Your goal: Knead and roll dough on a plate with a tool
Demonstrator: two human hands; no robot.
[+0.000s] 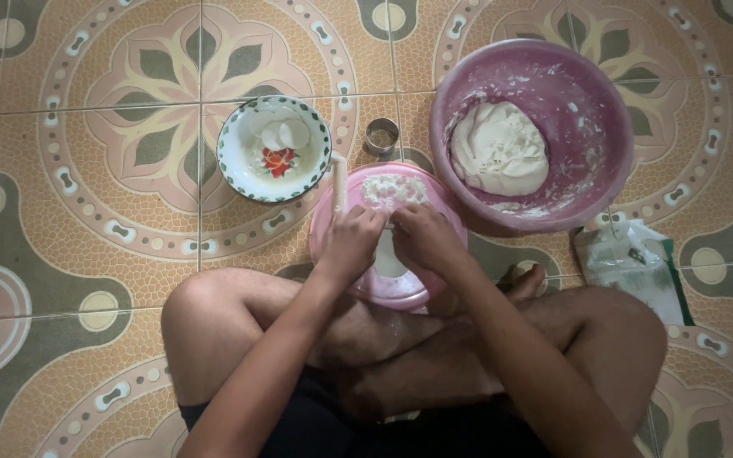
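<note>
Dough piece (389,222) mostly hidden betw. hands, pink lid (400,288) centre covered, plastic bag (634,263) contents indistinct, knees partly cut off at btm edge.

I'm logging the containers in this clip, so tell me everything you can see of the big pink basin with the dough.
The big pink basin is round, deep and looks like plastic, its inner wall smeared with white flour and dough scraps. One large lump of white dough sits inside, left of centre. It stands upright on the patterned tile floor, upper right of the pink board, whose rim it appears to meet or overlap. Neither hand touches it.
</note>
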